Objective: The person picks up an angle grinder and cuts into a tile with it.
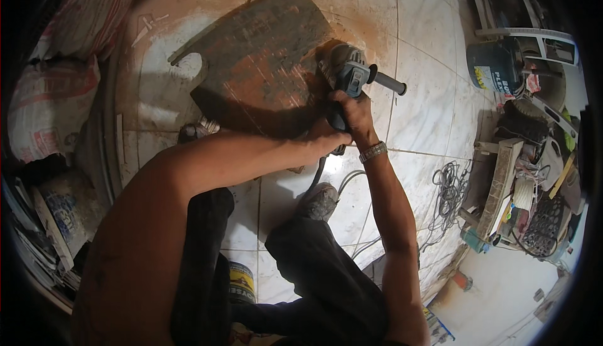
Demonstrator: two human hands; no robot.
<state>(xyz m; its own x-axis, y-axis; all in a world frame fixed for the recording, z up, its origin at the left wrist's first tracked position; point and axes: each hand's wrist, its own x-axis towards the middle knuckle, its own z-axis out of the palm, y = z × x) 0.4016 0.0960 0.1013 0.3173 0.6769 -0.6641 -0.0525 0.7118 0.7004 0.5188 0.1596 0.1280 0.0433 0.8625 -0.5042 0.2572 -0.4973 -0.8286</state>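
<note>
A grey angle grinder [349, 74] with a black side handle [391, 83] rests on the right edge of a rusty, dusty metal plate [260, 63] lying on the tiled floor [427, 101]. My right hand [357, 111], a metal watch at its wrist, is shut on the grinder's rear body. My left hand [328, 137] reaches across from the left and meets the same grip just below; its fingers are partly hidden. Orange dust surrounds the plate.
My two shoes [319, 200] stand on the tiles, with a grey cable [352, 179] running between them. Sacks [53, 98] lie at the left. A coiled cord [447, 186], a dark bucket [495, 64] and cluttered tools [534, 176] sit at the right. A small can [241, 281] stands below.
</note>
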